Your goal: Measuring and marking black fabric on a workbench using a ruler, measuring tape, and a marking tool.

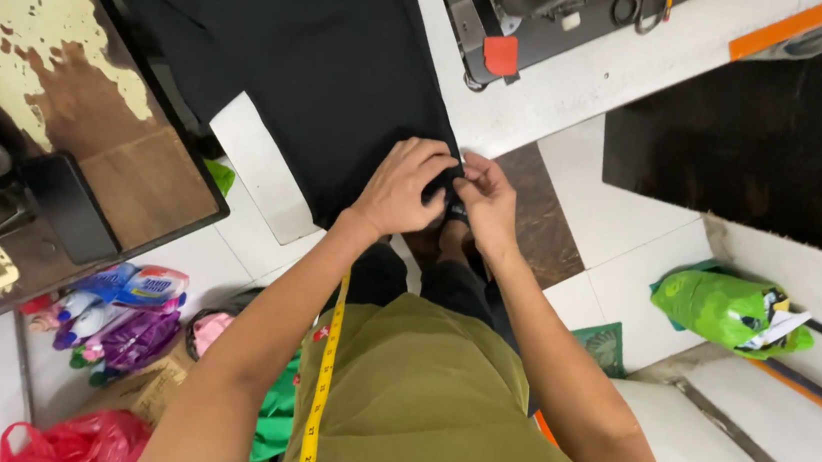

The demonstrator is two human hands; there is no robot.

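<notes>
A black cloth (299, 39) lies spread over the white sewing table (586, 82) and hangs over its near edge. My left hand (400, 185) and my right hand (486, 203) meet at the cloth's lower corner. Both pinch the fabric edge there, fingertips close together. A yellow measuring tape (320, 393) hangs down over my olive shirt.
A sewing machine (542, 13) with scissors stands at the table's far side. A worn wooden table (62, 97) with a dark phone stands left. Bottles, a red bag and cardboard lie on the floor at lower left. A green plastic bag (725, 307) lies right.
</notes>
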